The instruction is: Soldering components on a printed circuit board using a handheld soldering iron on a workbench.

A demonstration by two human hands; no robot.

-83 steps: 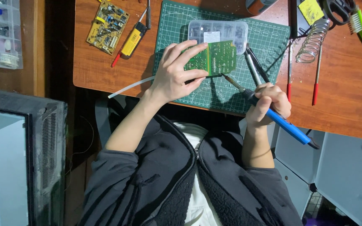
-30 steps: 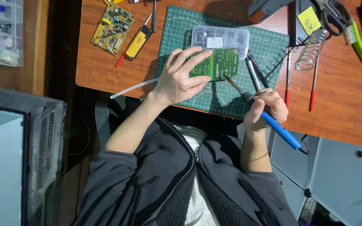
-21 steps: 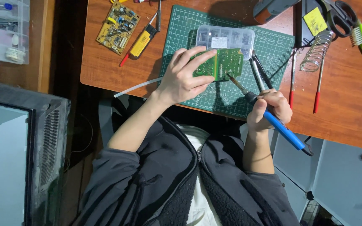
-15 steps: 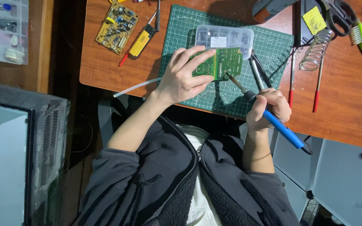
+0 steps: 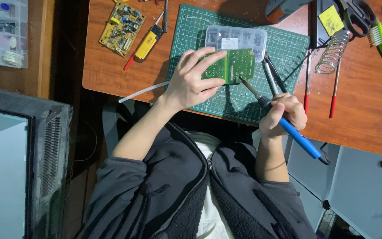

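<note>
The left hand (image 5: pixel 189 84) grips the green circuit board (image 5: pixel 235 65) on the cutting mat (image 5: pixel 244 102); the right hand (image 5: pixel 284 116) clasps the soldering iron (image 5: pixel 284 121) — tip at the board's edge, soldering seemingly underway, unfinished.

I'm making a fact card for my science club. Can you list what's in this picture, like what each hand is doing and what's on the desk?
Left hand: holds a green circuit board tilted above the cutting mat
Right hand: grips a blue soldering iron, tip at the board's lower edge
Behind the board: clear parts box
Far left on desk: yellow circuit board, yellow tester
Right of mat: coiled wire stand, two red-handled probes
Desk: reddish-brown wood
</note>
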